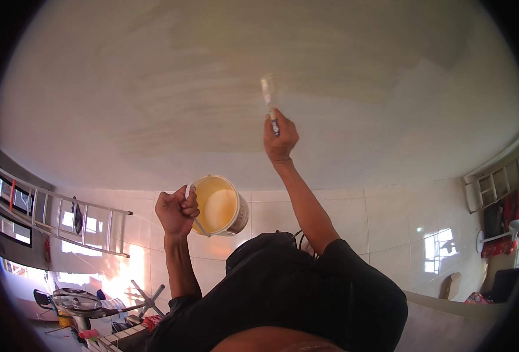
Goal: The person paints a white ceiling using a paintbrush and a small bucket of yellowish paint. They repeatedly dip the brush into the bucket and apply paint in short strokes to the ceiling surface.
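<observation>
My right hand point(280, 135) grips a paintbrush point(269, 94) raised in front of a large pale wall point(359, 70), which shows streaky greenish-grey patches; the bristle end is blurred, so contact with the surface is hard to tell. My left hand point(177, 211) is closed on the handle of a white bucket point(240, 211), held off to the left, lower than the brush. Creamy yellowish liquid point(215, 208) shows inside the bucket.
Below is a glossy tiled floor point(376, 223). An aluminium ladder point(60, 217) is at the left, with a fan point(77, 299) and assorted items below it. At the right are a metal frame point(494, 182), red objects point(499, 246) and another standing fan or lamp point(514, 229).
</observation>
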The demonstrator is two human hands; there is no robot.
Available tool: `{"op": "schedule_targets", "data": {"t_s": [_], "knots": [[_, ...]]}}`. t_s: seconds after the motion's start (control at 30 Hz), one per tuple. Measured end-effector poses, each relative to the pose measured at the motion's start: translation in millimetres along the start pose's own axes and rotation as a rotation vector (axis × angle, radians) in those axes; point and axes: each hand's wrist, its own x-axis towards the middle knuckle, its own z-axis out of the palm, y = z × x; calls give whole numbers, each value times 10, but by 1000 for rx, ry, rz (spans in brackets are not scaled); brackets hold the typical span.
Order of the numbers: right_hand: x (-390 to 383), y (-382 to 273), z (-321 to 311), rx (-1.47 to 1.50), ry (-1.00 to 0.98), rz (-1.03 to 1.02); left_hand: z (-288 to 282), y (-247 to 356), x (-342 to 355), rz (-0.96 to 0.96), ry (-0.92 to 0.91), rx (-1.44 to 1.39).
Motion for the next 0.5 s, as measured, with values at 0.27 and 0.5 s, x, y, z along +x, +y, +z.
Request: {"op": "schedule_targets", "data": {"t_s": [0.27,0.5], "knots": [[194,171,-56,198,-120,91,-177,102,5,41,-44,47],[768,1299,-1568,-86,278,291,-163,65,-94,92,65,-11]]}}
